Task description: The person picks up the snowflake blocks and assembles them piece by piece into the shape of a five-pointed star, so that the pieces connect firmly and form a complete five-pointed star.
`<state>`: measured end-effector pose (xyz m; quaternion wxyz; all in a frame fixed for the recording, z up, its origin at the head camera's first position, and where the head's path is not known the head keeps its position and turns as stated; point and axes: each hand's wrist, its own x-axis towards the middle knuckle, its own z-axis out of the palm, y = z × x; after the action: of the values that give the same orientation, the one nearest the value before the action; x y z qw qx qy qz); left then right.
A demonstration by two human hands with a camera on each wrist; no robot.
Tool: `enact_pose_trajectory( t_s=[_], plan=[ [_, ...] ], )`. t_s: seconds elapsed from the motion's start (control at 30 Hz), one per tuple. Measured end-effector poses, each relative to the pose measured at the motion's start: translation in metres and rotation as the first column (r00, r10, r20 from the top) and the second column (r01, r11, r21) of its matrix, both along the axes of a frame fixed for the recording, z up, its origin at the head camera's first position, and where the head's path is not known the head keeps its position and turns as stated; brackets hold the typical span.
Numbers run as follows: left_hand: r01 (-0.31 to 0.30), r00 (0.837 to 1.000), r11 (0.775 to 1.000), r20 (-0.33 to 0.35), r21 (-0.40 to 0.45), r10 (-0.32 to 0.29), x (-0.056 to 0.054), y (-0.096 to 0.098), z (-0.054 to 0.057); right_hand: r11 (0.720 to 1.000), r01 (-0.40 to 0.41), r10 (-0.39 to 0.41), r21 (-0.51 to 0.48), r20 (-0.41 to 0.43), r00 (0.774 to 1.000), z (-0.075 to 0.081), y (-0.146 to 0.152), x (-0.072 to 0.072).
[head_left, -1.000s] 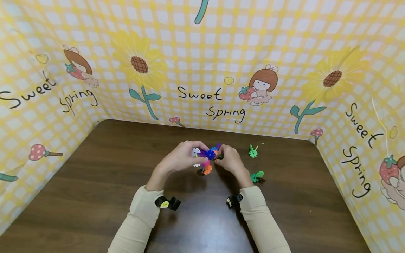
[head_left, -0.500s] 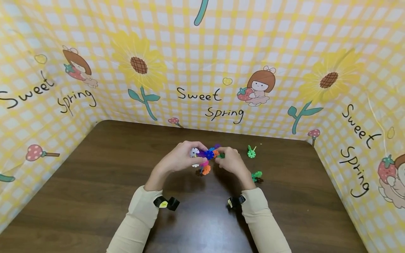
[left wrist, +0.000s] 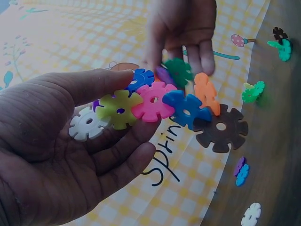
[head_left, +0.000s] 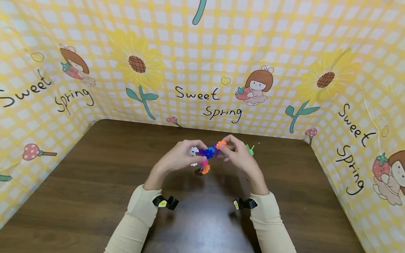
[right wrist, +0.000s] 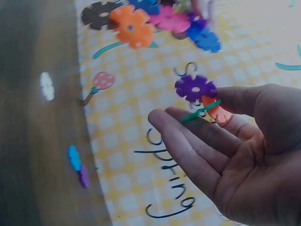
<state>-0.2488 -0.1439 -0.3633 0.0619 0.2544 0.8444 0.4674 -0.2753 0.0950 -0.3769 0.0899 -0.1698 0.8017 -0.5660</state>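
Note:
My left hand (head_left: 178, 156) grips a chain of notched plastic snowflake discs between thumb and fingers. In the left wrist view the chain has a white disc (left wrist: 88, 123), a yellow-green one (left wrist: 120, 109), a pink one (left wrist: 154, 101), blue ones, an orange one (left wrist: 206, 93) and a brown one (left wrist: 227, 128) at the end. My right hand (head_left: 240, 154) pinches a small cluster close to the chain's right side. That cluster joins a purple disc (right wrist: 195, 88), an orange disc (right wrist: 221, 114) and a green disc (left wrist: 178, 72). A gap shows between cluster and chain in the right wrist view.
On the brown table (head_left: 95, 182) lie a light green piece (left wrist: 253, 92), a green-and-brown piece (left wrist: 283, 48), a blue-and-purple pair (right wrist: 78, 165) and a white disc (right wrist: 47, 86). A checked curtain (head_left: 196, 63) encloses the back and sides.
My right hand has turned and shifted right, bringing its orange disc up into view, apart from the blue discs. It now covers the lower green piece. My left hand stays nearly still.

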Motion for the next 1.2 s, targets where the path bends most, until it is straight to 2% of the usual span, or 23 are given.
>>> enact_pose_trajectory(
  t_s=[0.3, 0.77, 0.97, 1.1, 1.2],
  plan=[
    [-0.005, 1.0, 1.0, -0.019, -0.001, 0.005, 0.001, -0.001, 0.002, 0.999, -0.001, 0.0, -0.053, -0.019, 1.0, 0.015, 0.01, 0.015],
    [0.012, 1.0, 1.0, -0.019, 0.005, -0.012, 0.002, 0.004, 0.005, 0.994, 0.029, -0.036, -0.11, -0.065, 0.997, 0.016, 0.004, 0.022],
    [-0.064, 0.998, 0.996, -0.008, 0.062, 0.065, 0.004, 0.011, 0.005, 0.992, 0.049, -0.063, -0.119, -0.12, 0.991, 0.015, 0.003, 0.024],
    [-0.114, 0.993, 0.989, 0.012, 0.092, 0.114, 0.007, 0.014, 0.007, 0.989, 0.01, -0.037, -0.15, -0.181, 0.983, 0.014, 0.006, 0.025],
    [-0.123, 0.992, 0.987, 0.022, 0.101, 0.121, 0.009, 0.015, 0.008, 0.984, -0.03, -0.001, -0.176, -0.178, 0.984, 0.014, 0.008, 0.025]
  ],
)
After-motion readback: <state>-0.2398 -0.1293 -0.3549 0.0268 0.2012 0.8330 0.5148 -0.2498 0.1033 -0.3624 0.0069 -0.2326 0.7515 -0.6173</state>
